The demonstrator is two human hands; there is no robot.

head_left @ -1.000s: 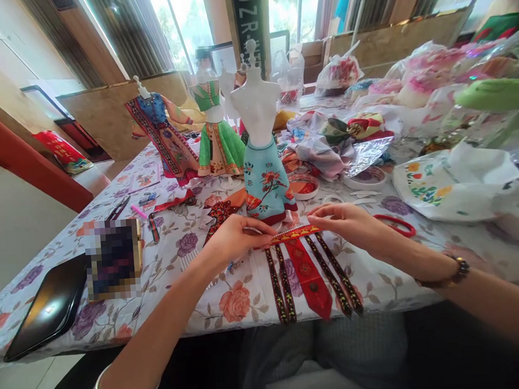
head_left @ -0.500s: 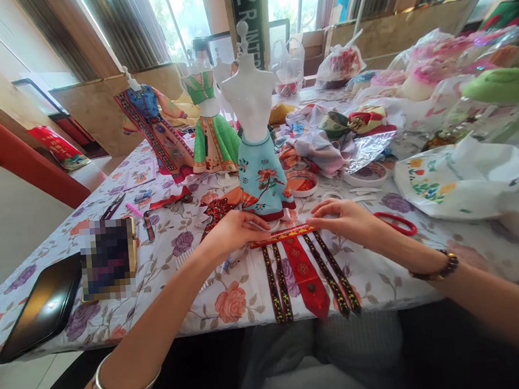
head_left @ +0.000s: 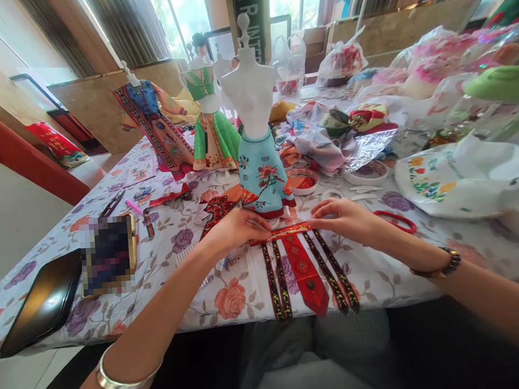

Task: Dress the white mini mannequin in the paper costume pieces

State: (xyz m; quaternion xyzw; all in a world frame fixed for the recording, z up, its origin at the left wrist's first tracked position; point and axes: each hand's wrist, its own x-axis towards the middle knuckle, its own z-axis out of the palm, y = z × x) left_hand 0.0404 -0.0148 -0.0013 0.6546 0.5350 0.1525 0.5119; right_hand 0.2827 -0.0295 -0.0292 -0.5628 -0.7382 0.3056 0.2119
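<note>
Between my hands lies a small red doll belt (head_left: 286, 233) with a yellow pattern and a row of pale beads along its band. A wide red pointed panel (head_left: 307, 274) and several narrow dark strips hang from it, flat on the cloth. My left hand (head_left: 233, 229) pinches the band's left end. My right hand (head_left: 343, 219) holds the right end between thumb and fingers. Just behind the belt stands a white mini mannequin (head_left: 248, 88), upright, in a light-blue skirt (head_left: 264, 173) with flowers and a dark red hem.
Two dressed mannequins (head_left: 152, 119) stand at the back left. Nearer are a phone (head_left: 109, 255), a black tablet-like slab (head_left: 42, 304) and thread snips (head_left: 112, 205). Tape rolls (head_left: 303, 181), red-handled scissors (head_left: 395, 222) and a white floral bag (head_left: 463, 177) lie to the right.
The view has shifted very slightly. Both hands stay at the belt's ends, and the belt lies almost as before.
</note>
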